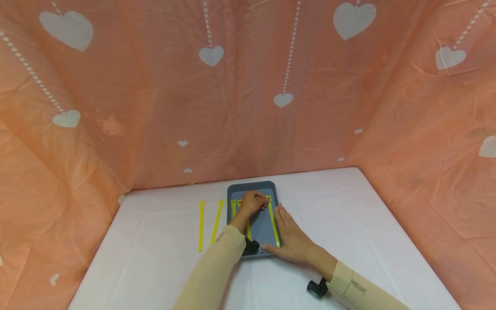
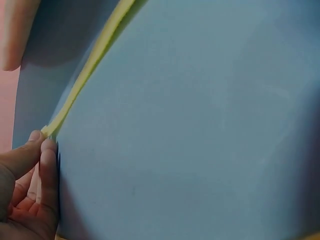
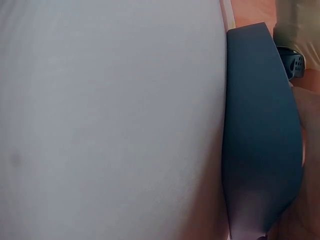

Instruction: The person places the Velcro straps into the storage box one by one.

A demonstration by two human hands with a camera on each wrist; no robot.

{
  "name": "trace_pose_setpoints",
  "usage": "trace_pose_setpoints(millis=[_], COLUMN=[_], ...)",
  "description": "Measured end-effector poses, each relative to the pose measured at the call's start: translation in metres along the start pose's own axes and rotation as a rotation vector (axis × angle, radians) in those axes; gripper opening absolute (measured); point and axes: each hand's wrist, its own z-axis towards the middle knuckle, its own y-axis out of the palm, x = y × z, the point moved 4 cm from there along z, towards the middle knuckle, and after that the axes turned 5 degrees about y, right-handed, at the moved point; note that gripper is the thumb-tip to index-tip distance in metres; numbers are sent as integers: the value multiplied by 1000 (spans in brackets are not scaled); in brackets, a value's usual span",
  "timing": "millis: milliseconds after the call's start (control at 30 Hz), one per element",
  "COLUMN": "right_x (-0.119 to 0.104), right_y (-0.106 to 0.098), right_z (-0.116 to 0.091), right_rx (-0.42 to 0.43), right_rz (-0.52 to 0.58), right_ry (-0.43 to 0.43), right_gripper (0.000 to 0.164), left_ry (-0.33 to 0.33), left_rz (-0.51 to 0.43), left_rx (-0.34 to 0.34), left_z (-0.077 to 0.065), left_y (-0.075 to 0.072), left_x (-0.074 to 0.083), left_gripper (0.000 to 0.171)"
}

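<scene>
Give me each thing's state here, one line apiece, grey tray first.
Grey rectangular tray: open side up on the white tabletop.
Flat yellow slotted strap at tray's right: inside, far end pinched.
Yellow straps at tray's left: inside, partly hidden by the left arm.
Two yellow straps left of tray: on the tabletop, apart.
Bare left hand: pinching the right strap's end.
Bare right hand: fingers straight, at tray's right rim.
Orange heart-print fabric: hanging, creased.

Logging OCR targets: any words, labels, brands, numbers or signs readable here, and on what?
Right sleeve: "LetsSlim", ending blurred, so uncertain.
Left sleeve: dark mark, too small to read.
Tray and yellow straps: no readable text.
</scene>
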Motion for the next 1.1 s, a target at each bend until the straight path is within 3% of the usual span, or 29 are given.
trace_pose_setpoints(millis=[467, 900, 1100], right_x=[-1, 0, 1], right_y=[1, 3, 4], right_z=[0, -1, 0], right_rx=[1, 78, 67], right_rz=[-12, 34, 27], right_ry=[1, -41, -29], right_gripper=[124, 125, 125], left_ry=[25, 77, 118], left_rz=[16, 8, -21], left_rx=[-16, -149, -220], left_z=[-3, -11, -19], left_y=[-3, -13, -20], left_x=[2, 4, 17], left_gripper=[13, 23, 26])
